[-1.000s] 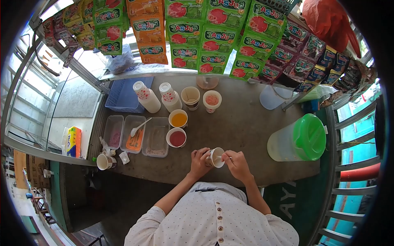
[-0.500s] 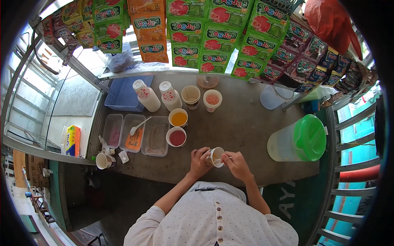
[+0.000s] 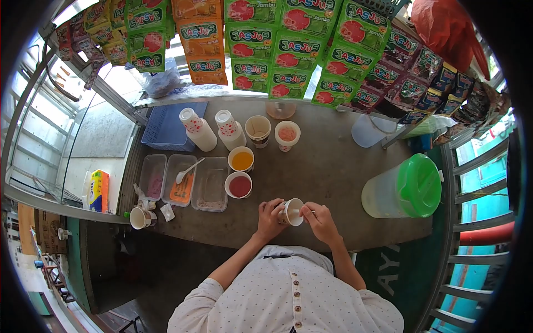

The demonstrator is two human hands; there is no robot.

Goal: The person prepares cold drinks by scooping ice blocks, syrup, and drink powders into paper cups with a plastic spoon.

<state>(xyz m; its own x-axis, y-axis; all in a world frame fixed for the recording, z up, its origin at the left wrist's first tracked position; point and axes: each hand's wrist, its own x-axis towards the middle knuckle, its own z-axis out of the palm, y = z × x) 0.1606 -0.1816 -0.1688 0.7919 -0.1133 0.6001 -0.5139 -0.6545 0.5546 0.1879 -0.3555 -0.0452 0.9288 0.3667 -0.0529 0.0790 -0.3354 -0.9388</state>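
Observation:
My left hand (image 3: 271, 218) is wrapped around a paper cup (image 3: 291, 217), whose mouth tilts toward my right hand. Between the pinched fingers of my right hand (image 3: 320, 222) is a thin white spoon (image 3: 300, 212) that reaches into this cup; its bowl and the cup's contents are hard to make out. Just beyond my left hand stand a cup of red drink (image 3: 240, 186) and a cup of orange drink (image 3: 242, 161). Farther back, a cup with pinkish contents (image 3: 287, 135) is beside another paper cup (image 3: 258, 130).
Left of the cups are plastic tubs (image 3: 210, 191) with powder, one with a spoon (image 3: 186, 172) across it. Cup stacks (image 3: 200, 133) and a blue basket (image 3: 158, 133) stand behind. A green-lidded pitcher (image 3: 383, 191) is at right. Drink sachets (image 3: 291, 53) hang overhead.
My right hand and the spoon have shifted slightly at the cup's mouth, as in stirring. My left hand keeps its hold on the cup, nearly still.

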